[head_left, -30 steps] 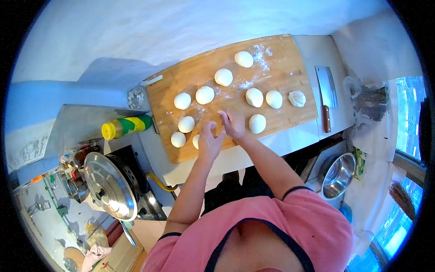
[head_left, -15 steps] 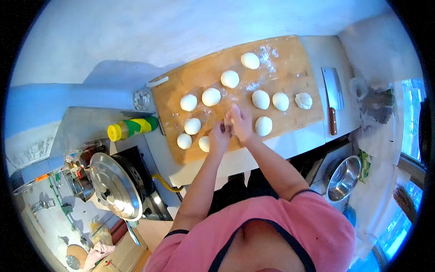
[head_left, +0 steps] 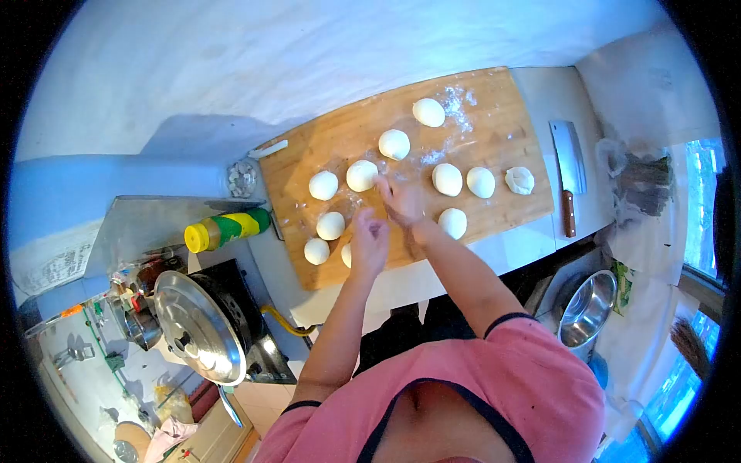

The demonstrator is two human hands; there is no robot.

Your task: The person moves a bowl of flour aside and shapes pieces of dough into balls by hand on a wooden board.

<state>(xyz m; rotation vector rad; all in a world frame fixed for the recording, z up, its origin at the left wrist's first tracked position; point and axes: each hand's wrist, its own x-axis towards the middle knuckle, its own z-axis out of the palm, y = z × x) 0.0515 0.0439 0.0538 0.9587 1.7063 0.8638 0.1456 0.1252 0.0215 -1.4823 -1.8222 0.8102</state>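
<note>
Several white dough balls lie on a wooden board (head_left: 494, 123). My right hand (head_left: 401, 202) is over the middle of the board, its fingers stretched and slightly blurred, close beside one dough ball (head_left: 362, 176); I cannot tell whether they touch. Lower and to the left, my left hand (head_left: 370, 241) has its fingers curled in, with nothing visible in them. A dough ball (head_left: 330, 225) sits to its left, and another (head_left: 346, 255) is partly hidden behind that hand. Right of my right hand are a dough ball (head_left: 452, 224) and a wrinkled dough piece (head_left: 519, 180).
A cleaver (head_left: 569, 158) lies on the counter right of the board. Left are a yellow-green bottle (head_left: 225, 229), a glass jar (head_left: 241, 179) and a lidded pan (head_left: 199, 328) on the stove. A steel bowl (head_left: 588, 307) stands lower right. Loose flour (head_left: 457, 108) dusts the board.
My hands, together half a second ago, are now apart. The left has shifted slightly left and down, fingers curled. The dough balls keep their places on the board; the whole view has shifted slightly.
</note>
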